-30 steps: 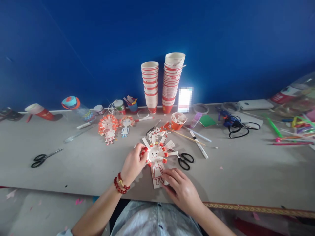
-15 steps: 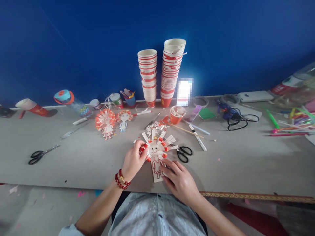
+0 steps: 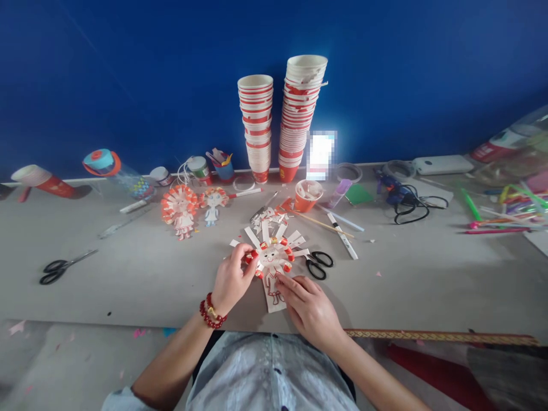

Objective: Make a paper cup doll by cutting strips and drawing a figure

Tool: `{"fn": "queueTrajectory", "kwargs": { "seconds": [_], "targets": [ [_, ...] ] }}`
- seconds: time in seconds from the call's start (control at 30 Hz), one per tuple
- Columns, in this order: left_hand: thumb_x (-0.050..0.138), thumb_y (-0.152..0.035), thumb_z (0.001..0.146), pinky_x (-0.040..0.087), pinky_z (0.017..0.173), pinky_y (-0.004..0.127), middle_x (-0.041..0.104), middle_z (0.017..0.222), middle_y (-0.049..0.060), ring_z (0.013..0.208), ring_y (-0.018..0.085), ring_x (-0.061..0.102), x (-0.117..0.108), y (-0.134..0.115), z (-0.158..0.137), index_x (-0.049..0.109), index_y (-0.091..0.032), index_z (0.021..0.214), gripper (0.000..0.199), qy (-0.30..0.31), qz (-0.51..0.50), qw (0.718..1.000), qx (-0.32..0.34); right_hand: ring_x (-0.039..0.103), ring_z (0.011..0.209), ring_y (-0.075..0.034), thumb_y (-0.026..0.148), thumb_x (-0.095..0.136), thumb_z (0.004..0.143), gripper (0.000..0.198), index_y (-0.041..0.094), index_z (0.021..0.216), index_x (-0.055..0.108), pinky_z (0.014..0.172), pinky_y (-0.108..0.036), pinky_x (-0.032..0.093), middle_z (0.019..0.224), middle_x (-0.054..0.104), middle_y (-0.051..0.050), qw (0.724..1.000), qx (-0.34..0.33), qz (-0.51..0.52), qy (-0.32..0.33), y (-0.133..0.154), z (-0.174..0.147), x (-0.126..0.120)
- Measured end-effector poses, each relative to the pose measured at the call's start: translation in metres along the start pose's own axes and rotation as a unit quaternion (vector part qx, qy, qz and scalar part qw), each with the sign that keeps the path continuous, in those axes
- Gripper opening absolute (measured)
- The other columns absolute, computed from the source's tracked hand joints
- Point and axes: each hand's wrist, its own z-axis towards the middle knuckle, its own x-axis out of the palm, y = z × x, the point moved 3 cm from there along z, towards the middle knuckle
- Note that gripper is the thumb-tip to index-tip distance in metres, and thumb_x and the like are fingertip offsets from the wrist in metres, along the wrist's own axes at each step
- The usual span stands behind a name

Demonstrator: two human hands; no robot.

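Note:
A paper doll (image 3: 274,288) lies on the table in front of me. It has a smiling face, a dress drawn in dark red, and a ring of strips cut around its head, several curled to show red and others straight and white. My left hand (image 3: 234,277), with a red bead bracelet, pinches a curled red-and-white paper strip (image 3: 254,256) at the left of the head. The outstretched fingers of my right hand (image 3: 311,305) rest on the doll's body, covering part of the dress. Black-handled scissors (image 3: 319,264) lie just right of the doll, blades partly hidden.
Two tall stacks of paper cups (image 3: 257,125) stand against the blue wall. Two paper dolls (image 3: 182,211) lie to the left, with another pair of scissors (image 3: 64,267) beyond. Paper scraps (image 3: 269,218), a red cup (image 3: 308,197), a marker (image 3: 342,237) and a glue gun (image 3: 391,188) lie behind and right.
My right hand's fingertips have slid up the doll from its lower edge to the chest. More strips at the upper right of the head now curl inward. The view has shifted slightly.

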Motion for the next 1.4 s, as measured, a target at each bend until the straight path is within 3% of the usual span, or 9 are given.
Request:
{"fn": "queueTrajectory", "kwargs": {
  "seconds": [0.47, 1.13, 1.23, 1.33, 1.4],
  "targets": [
    [0.052, -0.029, 0.094, 0.053, 0.077, 0.027, 0.069, 0.091, 0.003, 0.08, 0.016, 0.068, -0.001, -0.002, -0.01, 0.051, -0.022, 0.101, 0.01, -0.005, 0.008, 1.0, 0.011, 0.058, 0.103, -0.025, 0.017, 0.049, 0.095, 0.03, 0.019, 0.12, 0.065, 0.091, -0.043, 0.05, 0.129, 0.065, -0.008, 1.0, 0.012, 0.022, -0.015, -0.001, 0.001, -0.001],
    [0.049, -0.027, 0.094, 0.052, 0.071, 0.027, 0.069, 0.087, 0.002, 0.075, 0.017, 0.067, 0.007, 0.005, -0.009, 0.053, -0.023, 0.102, 0.01, 0.015, 0.031, 0.999, 0.014, 0.056, 0.112, -0.025, 0.02, 0.051, 0.094, 0.027, 0.023, 0.116, 0.068, 0.093, -0.041, 0.046, 0.129, 0.065, -0.007, 1.0, -0.017, 0.005, 0.005, 0.001, 0.004, -0.004],
    [0.051, -0.028, 0.093, 0.054, 0.075, 0.028, 0.07, 0.095, 0.004, 0.082, 0.018, 0.068, 0.004, 0.0, -0.006, 0.053, -0.023, 0.106, 0.014, 0.02, 0.019, 0.999, 0.02, 0.057, 0.11, -0.025, 0.02, 0.052, 0.094, 0.027, 0.024, 0.115, 0.069, 0.092, -0.04, 0.047, 0.128, 0.066, -0.007, 1.0, -0.018, 0.001, -0.002, 0.001, 0.003, -0.004],
    [0.052, -0.027, 0.092, 0.055, 0.087, 0.032, 0.066, 0.115, 0.009, 0.103, 0.02, 0.066, -0.004, -0.009, -0.007, 0.052, -0.023, 0.118, 0.027, 0.03, -0.01, 0.998, 0.054, 0.056, 0.112, -0.025, 0.019, 0.054, 0.092, 0.028, 0.023, 0.116, 0.068, 0.093, -0.041, 0.047, 0.128, 0.066, -0.008, 1.0, -0.019, 0.0, 0.001, 0.001, 0.003, -0.003],
    [0.053, -0.022, 0.089, 0.052, 0.096, 0.039, 0.058, 0.129, 0.013, 0.117, 0.025, 0.059, -0.013, -0.016, -0.013, 0.051, -0.021, 0.124, 0.035, -0.012, -0.026, 0.993, 0.11, 0.056, 0.114, -0.026, 0.019, 0.054, 0.091, 0.029, 0.022, 0.117, 0.068, 0.094, -0.042, 0.046, 0.129, 0.065, -0.008, 1.0, -0.02, 0.003, 0.008, 0.001, 0.002, -0.002]
  ]
}}
